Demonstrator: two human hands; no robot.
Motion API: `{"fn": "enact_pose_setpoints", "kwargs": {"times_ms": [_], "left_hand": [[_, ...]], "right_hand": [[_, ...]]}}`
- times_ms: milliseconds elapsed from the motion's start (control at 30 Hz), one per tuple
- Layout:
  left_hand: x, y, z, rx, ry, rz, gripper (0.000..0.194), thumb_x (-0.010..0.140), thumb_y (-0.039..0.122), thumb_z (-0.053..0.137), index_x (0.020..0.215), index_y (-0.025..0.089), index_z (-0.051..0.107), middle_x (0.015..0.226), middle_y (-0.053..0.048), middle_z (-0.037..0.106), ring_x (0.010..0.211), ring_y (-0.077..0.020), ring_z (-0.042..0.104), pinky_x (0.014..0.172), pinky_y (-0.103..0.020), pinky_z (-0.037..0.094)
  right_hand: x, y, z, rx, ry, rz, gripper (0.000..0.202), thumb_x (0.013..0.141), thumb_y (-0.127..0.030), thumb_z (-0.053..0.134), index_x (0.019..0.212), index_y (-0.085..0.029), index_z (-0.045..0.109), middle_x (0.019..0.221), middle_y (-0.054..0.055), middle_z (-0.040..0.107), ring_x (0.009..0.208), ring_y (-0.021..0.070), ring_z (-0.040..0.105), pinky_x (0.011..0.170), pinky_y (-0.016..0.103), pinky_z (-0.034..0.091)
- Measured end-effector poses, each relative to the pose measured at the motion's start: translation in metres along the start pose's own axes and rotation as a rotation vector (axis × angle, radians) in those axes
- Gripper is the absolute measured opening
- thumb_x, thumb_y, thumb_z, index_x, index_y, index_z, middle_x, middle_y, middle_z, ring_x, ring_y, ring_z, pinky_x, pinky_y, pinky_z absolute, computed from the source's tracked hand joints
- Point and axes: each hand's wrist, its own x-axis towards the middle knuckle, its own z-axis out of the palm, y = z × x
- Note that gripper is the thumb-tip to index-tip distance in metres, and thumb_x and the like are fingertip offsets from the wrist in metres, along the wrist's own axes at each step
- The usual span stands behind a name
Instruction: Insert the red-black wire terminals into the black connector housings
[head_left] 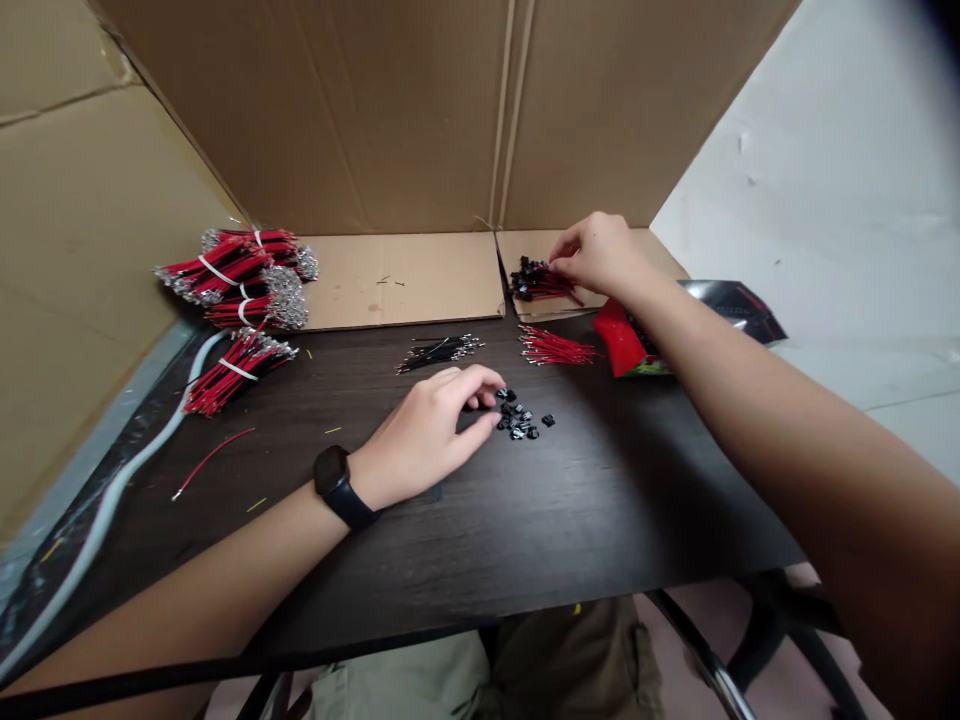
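Observation:
My left hand (435,425), with a black band on the wrist, rests on the dark table. Its thumb and fingers are apart, touching the edge of a small heap of black plastic connector housings (517,420). My right hand (596,250) reaches to the back right, thumb and forefinger pinched at a pile of red and black wires with black connectors (536,280) on cardboard. What lies between those fingertips is too small to make out. Between the hands are loose black wires (441,352) and loose red wires (556,346), both with metal terminals on their ends.
Tied bundles of red and black wires (240,280) are stacked at the back left. A single red wire (214,460) and yellow scraps lie nearby. A red and black plastic bag (626,340) sits under my right forearm. Tall cardboard (390,110) walls off the back.

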Motion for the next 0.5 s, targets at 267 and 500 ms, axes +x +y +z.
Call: {"fn": "enact_pose_setpoints", "kwargs": {"times_ms": [267, 500], "left_hand": [[-0.003, 0.003, 0.003, 0.215, -0.116, 0.149, 0.009, 0.102, 0.019, 0.058, 0.101, 0.017, 0.066, 0.102, -0.006, 0.070, 0.100, -0.0231, 0.064, 0.091, -0.039, 0.051], [0.000, 0.006, -0.003, 0.097, 0.017, 0.059, 0.012, 0.099, 0.017, 0.060, 0.106, 0.016, 0.069, 0.100, -0.005, 0.069, 0.091, -0.0187, 0.064, 0.084, -0.034, 0.051]], "right_hand": [[-0.018, -0.021, -0.028, -0.086, -0.002, -0.101, 0.020, 0.086, -0.013, 0.066, 0.094, -0.016, 0.083, 0.092, 0.013, 0.080, 0.086, 0.0271, 0.070, 0.082, 0.043, 0.052], [-0.089, -0.050, -0.032, -0.094, -0.305, -0.259, 0.018, 0.086, -0.016, 0.065, 0.091, -0.019, 0.081, 0.086, 0.008, 0.079, 0.077, 0.0230, 0.070, 0.072, 0.037, 0.049]]}}
